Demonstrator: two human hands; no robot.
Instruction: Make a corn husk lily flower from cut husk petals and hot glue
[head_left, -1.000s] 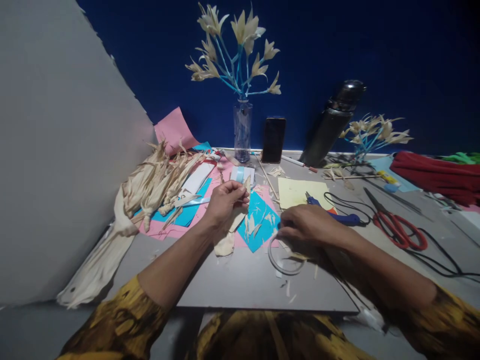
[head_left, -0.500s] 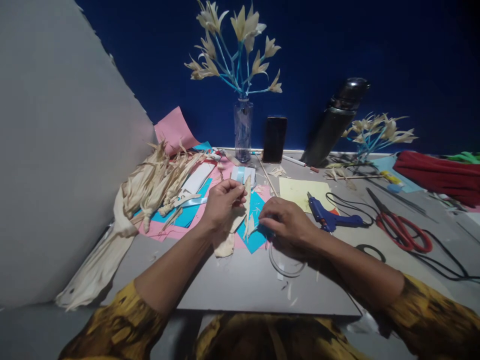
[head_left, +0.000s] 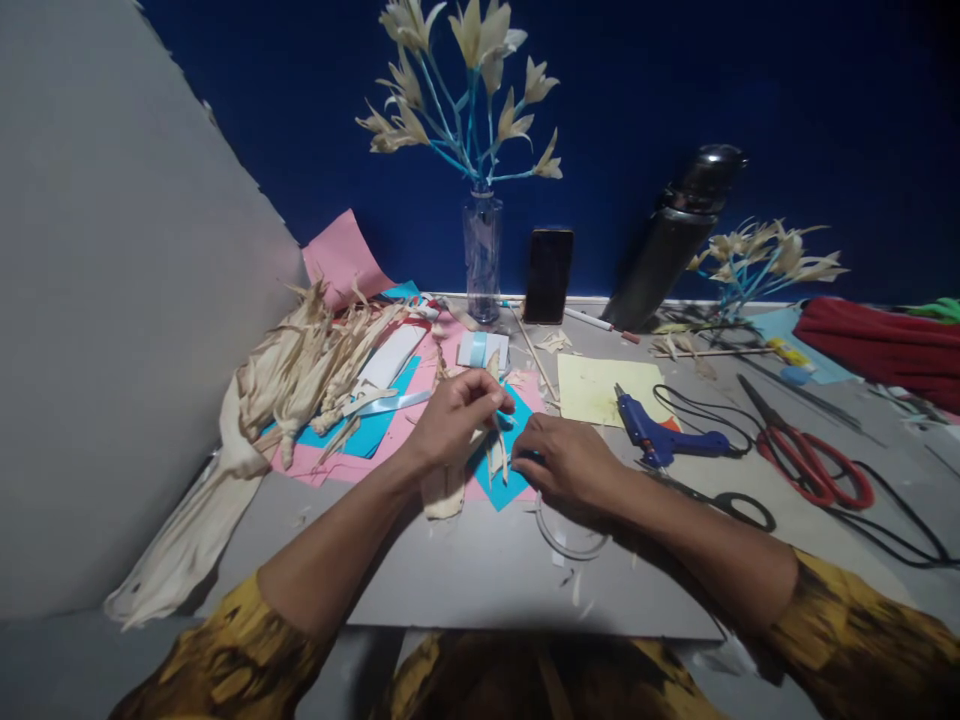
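My left hand [head_left: 459,418] is closed in a pinch above the blue paper [head_left: 501,495]; a small pale bit shows at its fingertips, too small to name. Close on the right, my right hand [head_left: 566,462] has its fingers curled down, and what they hold, if anything, is hidden. Pale dried husk strips [head_left: 496,462] lie on the blue paper between both hands. A wider husk piece [head_left: 444,495] rests under my left wrist. Below my right hand, a thin clear ring-shaped loop [head_left: 574,552] lies on the table.
A heap of dried husks [head_left: 300,370] lies left. Behind stand a glass vase [head_left: 484,260] of husk flowers, a phone [head_left: 549,277] and a dark flask [head_left: 671,240]. A blue glue gun [head_left: 660,432], its cord, red-handled scissors [head_left: 814,460] and black-handled scissors [head_left: 739,508] lie right.
My left hand has moved slightly right and down, over the husk strips. My right hand has shifted a little left and lower, and the two are closer together. The view has tilted slightly.
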